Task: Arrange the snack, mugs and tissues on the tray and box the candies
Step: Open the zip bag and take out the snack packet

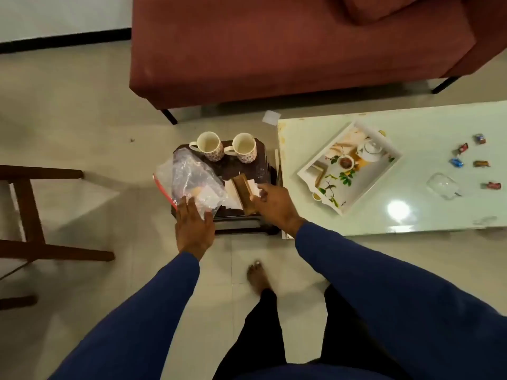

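A small dark stool (248,171) is seen on the floor between the red sofa (274,48) and the person, just beside the left end of the pale tabletop (428,215). Two floral mugs (209,146) (243,147) stand side by side at the stool's far edge, handles turned left. A clear plastic snack bag (192,179) with a red seal strip is slumped over the stool's left part. The left hand (193,226) is laid on the bag's near corner with fingers spread; the grip is open and flat, and nothing is enclosed by it. A brown wooden tissue holder (242,192) with white tissues (231,193) under it lies at the stool's near right part. The right hand (277,207) is placed at the holder's near end, fingers partly curled around it; whether the grip is fully closed on it cannot be told.

On the tabletop, a white printed tray (349,167) is set askew near the left edge, with nothing loaded in it. Five wrapped candies (456,162) are scattered towards the right edge, well apart from the tray. A clear box (443,185) is seen among them, near the front.
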